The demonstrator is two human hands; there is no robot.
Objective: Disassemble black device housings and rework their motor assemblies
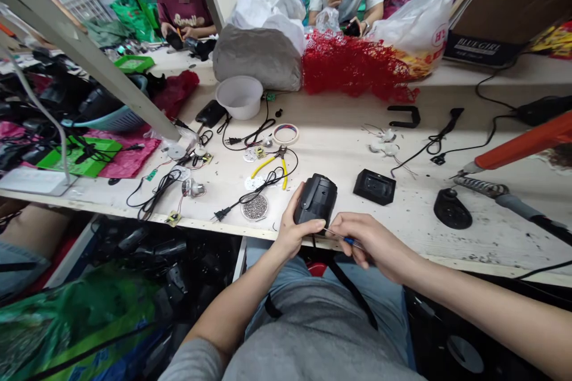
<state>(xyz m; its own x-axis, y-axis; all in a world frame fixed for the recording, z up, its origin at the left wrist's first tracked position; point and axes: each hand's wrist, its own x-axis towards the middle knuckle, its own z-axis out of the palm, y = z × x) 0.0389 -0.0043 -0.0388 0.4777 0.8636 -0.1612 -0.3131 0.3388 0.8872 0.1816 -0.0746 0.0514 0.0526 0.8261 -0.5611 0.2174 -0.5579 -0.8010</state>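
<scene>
My left hand (291,231) is wrapped round a black plastic device housing (317,197) at the table's front edge, its thumb along the lower side. My right hand (373,241) grips a small screwdriver (352,242) with a blue handle. The thin shaft points left and meets the lower edge of the housing; the exact spot of its tip is hard to make out. Beyond my right hand lies a black rectangular casing (374,186). Left of the housing are a round dish of small screws (254,207) and yellow-handled pliers (281,162) with a black power cord (263,186) across them.
At right, an orange-handled soldering iron (513,146) rests over a coiled stand (482,186), near a black oval part (452,208). A white bowl (239,98), a tape roll (286,133) and small motors (192,188) lie leftward. A slanted metal post (107,53) crosses the left. Two people sit opposite.
</scene>
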